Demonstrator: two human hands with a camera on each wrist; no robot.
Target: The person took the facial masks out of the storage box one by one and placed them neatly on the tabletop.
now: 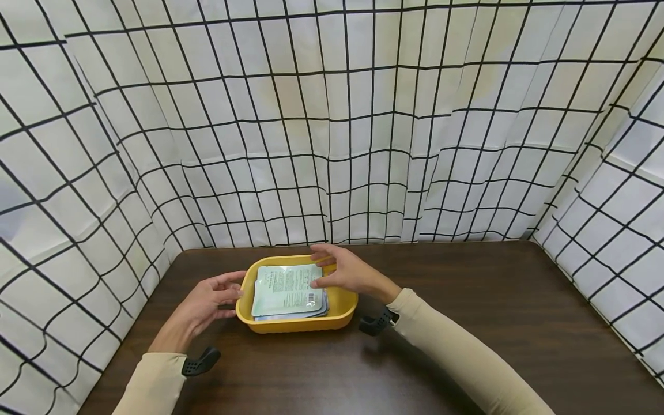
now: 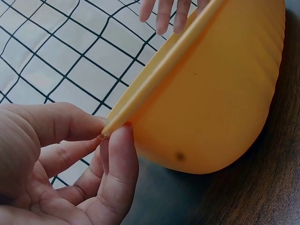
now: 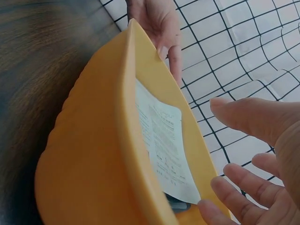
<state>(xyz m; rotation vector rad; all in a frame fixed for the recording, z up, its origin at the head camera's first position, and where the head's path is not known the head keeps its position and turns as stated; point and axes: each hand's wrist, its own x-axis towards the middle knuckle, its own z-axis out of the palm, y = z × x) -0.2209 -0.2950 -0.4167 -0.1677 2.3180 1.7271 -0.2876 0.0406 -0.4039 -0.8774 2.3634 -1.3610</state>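
A yellow plastic basin [image 1: 298, 327] stands on the table, left of the middle. Inside it lie flat foil sachets in a stack; the top one is a pale green sachet [image 1: 285, 288] with printed text and a barcode. Bluish edges of other sachets [image 1: 325, 305] show beneath, mostly hidden. My left hand [image 1: 204, 301] pinches the basin's left rim between thumb and fingers, seen closely at the rim [image 2: 140, 96] in the left wrist view. Over the basin's right end hovers my right hand [image 1: 353, 272], thumb and fingers spread apart and holding nothing.
The dark brown wooden table [image 1: 467, 323] extends widely to the right and in front of the basin. White curtains with a black grid [image 1: 363, 144] enclose the back and both sides. A dark wrist strap [image 1: 201, 362] sits on each sleeve.
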